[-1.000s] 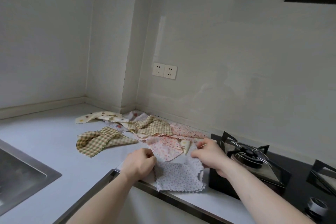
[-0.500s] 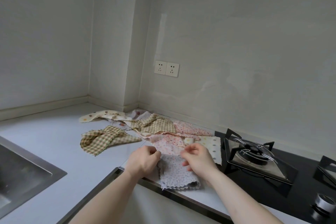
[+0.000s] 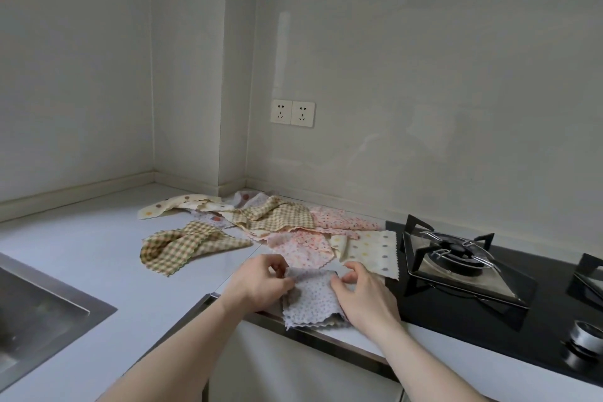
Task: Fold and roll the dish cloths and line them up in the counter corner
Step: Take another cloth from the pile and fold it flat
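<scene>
- Head view, looking down over a pale counter (image 3: 81, 258) toward the corner where two walls meet.
- Left hand (image 3: 261, 284) reaching in from lower left, forearm angled up and right, back of hand to camera, fingers curled, pinching the far left corner of the lilac dotted cloth (image 3: 310, 300).
- Right hand (image 3: 362, 297) reaching in from lower right, forearm angled up and left, fingers bent, gripping the same cloth at its far right corner, palm side resting over its right edge.
- Both hands narrow, clamped on fabric; thumbs mostly hidden behind the fingers.
- Lilac dotted cloth lying folded at the counter's front edge, between the two hands, zigzag hem toward camera, layered edges visible at the near side.
- Beyond the hands, loose unfolded cloths spread across the counter: green checked cloth (image 3: 186, 245) crumpled to the left, well apart from the hands; second checked cloth (image 3: 277, 215) farther back; pink floral cloth (image 3: 303, 246) just past the lilac one; cream dotted cloth (image 3: 372, 250) to the right, its edge touching the hob.
- Another cream spotted cloth (image 3: 176, 206) nearest the corner, flat and twisted.
- Black gas hob (image 3: 456, 307) at right, burner with metal stand (image 3: 456, 254) on it, knob (image 3: 584, 341) near the front.
- Steel sink (image 3: 42, 316) at lower left.
- Double wall socket (image 3: 292, 113) on the back wall above the cloths.
</scene>
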